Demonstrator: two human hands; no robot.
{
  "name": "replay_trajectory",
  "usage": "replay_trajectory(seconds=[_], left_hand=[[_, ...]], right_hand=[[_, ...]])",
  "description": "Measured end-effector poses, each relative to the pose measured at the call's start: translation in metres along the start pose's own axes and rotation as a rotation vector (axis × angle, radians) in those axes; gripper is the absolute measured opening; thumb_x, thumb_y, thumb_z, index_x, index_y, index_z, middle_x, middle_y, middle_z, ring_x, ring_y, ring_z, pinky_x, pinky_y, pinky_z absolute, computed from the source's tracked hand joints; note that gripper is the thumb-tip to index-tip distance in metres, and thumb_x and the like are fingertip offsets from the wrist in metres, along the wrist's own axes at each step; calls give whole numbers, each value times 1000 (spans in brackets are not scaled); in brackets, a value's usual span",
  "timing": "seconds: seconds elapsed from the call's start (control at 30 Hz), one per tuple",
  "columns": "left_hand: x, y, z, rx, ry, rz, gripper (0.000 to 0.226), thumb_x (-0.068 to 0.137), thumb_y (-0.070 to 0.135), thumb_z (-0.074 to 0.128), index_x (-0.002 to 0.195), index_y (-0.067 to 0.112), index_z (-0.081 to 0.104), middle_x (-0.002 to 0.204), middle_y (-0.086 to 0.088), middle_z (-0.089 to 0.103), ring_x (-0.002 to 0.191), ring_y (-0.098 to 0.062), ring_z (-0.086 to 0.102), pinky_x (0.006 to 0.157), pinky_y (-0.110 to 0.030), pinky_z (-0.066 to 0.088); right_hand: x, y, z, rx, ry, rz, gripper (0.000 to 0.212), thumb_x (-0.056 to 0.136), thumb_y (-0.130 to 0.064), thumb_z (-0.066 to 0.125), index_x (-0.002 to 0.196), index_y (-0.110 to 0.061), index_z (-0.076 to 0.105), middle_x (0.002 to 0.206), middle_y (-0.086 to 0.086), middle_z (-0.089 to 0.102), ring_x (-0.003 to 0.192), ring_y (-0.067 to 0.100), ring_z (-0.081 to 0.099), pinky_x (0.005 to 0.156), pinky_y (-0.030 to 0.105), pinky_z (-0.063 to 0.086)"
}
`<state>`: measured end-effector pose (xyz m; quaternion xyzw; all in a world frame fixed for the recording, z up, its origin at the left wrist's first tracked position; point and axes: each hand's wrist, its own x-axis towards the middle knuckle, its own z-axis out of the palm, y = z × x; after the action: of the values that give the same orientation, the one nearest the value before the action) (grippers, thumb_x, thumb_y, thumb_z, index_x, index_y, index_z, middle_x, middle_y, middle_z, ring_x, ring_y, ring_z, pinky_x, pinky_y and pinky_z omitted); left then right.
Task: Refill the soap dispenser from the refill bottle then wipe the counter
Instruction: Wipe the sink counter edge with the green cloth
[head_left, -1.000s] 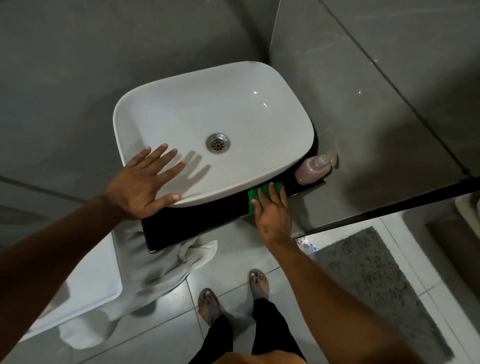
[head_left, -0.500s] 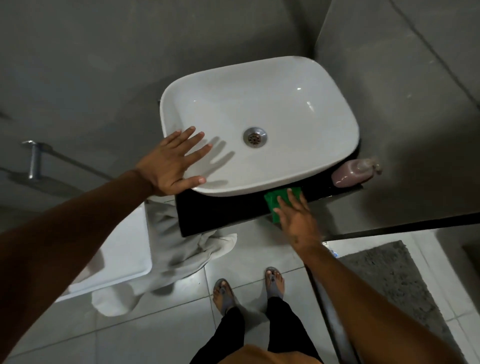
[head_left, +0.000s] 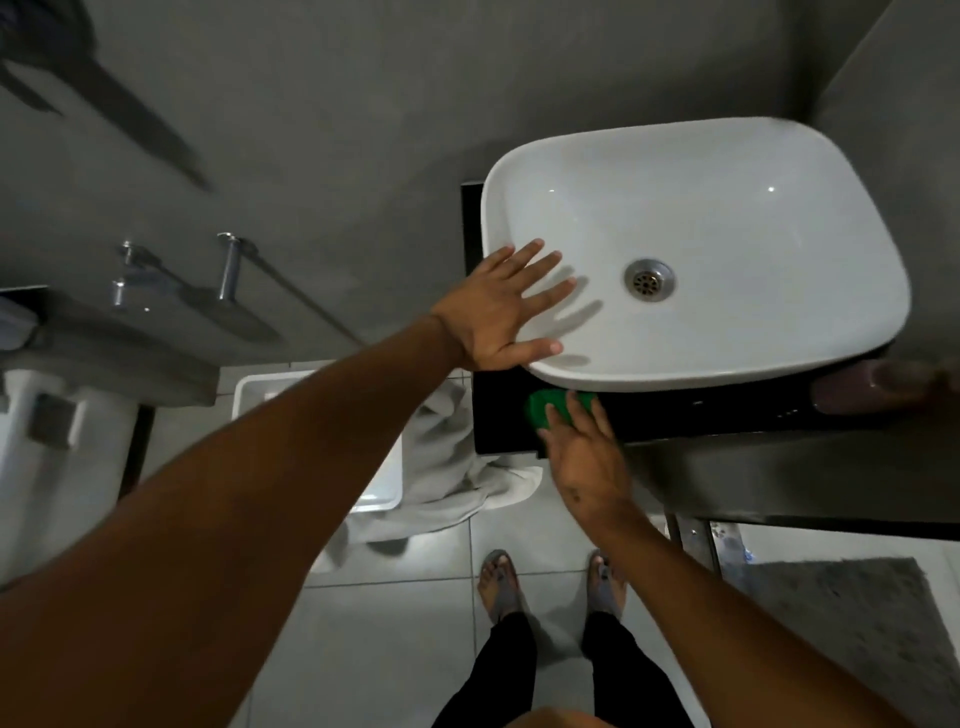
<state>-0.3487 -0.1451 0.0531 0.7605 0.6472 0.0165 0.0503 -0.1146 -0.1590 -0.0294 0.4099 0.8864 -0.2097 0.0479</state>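
Observation:
A white basin (head_left: 831, 332) sits on a narrow black counter (head_left: 701, 415). My right hand (head_left: 584, 452) presses flat on a green cloth (head_left: 543, 408) on the counter's front strip, near its left end. My left hand (head_left: 506, 306) rests with fingers spread on the basin's left rim and holds nothing. A pinkish soap dispenser (head_left: 862, 389) lies blurred at the counter's right end, by the wall. No refill bottle is visible.
A white towel (head_left: 457, 467) hangs below the counter's left end beside a white bin (head_left: 384, 493). A chrome rail (head_left: 228, 265) is on the left wall. A grey mat (head_left: 857, 623) lies on the tiled floor at the right, by my feet (head_left: 550, 582).
My right hand has slid the green cloth leftward along the counter front, away from the soap dispenser. The view has swung left. My left hand has stayed on the basin's rim.

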Motion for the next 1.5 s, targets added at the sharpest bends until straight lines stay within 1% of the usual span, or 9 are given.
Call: replay_trajectory(seconds=[0.1,0.23,0.37,0.5,0.6,0.77,0.93,1.1,1.5], left_hand=[[-1,-4,-1,-18,-15,28,86,95,72,27,163,20,25,169,-20,22,158,-39,11,127,-54,11],[-1,-9,4,-17,17,63,85,95,71,29,162,19,26,168,-19,24,158,-39,13,128,-52,11],[-1,-7,4,-19,27,36,83,97,70,28,162,20,26,168,-19,25,158,-39,13,128,-51,10],[-1,-6,1,-7,0,44,84,97,70,24,163,19,22,169,-19,21,159,-36,10,128,-50,8],[-2,-6,-1,-1,1,40,83,97,69,24,164,19,21,170,-18,20,159,-35,9,129,-49,6],[1,20,4,43,7,-22,86,97,73,18,164,19,19,170,-16,18,160,-32,6,128,-52,6],[9,39,6,42,26,-53,90,95,76,9,164,18,14,171,-16,16,160,-31,2,129,-51,3],[19,60,11,50,6,-54,93,95,79,4,165,19,11,172,-13,11,160,-28,-2,129,-49,2],[24,68,9,52,-16,-29,90,97,75,9,163,15,20,170,-16,19,160,-29,8,128,-50,9]], right_hand=[[-2,-18,8,-46,-79,-175,45,105,-26,44,149,-19,43,164,7,25,151,34,18,120,41,27],[-20,17,0,-18,28,-203,37,85,-13,78,122,-9,71,139,17,59,129,45,53,100,50,52],[9,-20,8,56,16,-63,41,102,-28,53,141,-16,56,156,10,40,147,36,28,118,38,31],[10,-45,23,14,-22,-239,42,104,-34,44,145,-25,50,160,0,35,150,29,21,114,37,34],[-13,-5,27,-10,-78,-192,42,104,-37,43,145,-29,49,163,-6,29,152,24,15,117,39,31],[-26,62,-2,250,284,140,30,96,-17,65,123,-6,70,145,16,54,139,41,41,113,38,32],[-30,81,-7,217,244,105,30,97,-17,63,124,-7,70,145,16,54,140,39,41,114,39,34],[-20,143,-36,284,464,420,29,96,-21,64,119,-6,72,138,15,60,130,40,47,110,39,41],[-5,190,-56,260,489,504,31,98,-27,58,121,-11,71,138,9,60,127,33,45,108,34,39]])
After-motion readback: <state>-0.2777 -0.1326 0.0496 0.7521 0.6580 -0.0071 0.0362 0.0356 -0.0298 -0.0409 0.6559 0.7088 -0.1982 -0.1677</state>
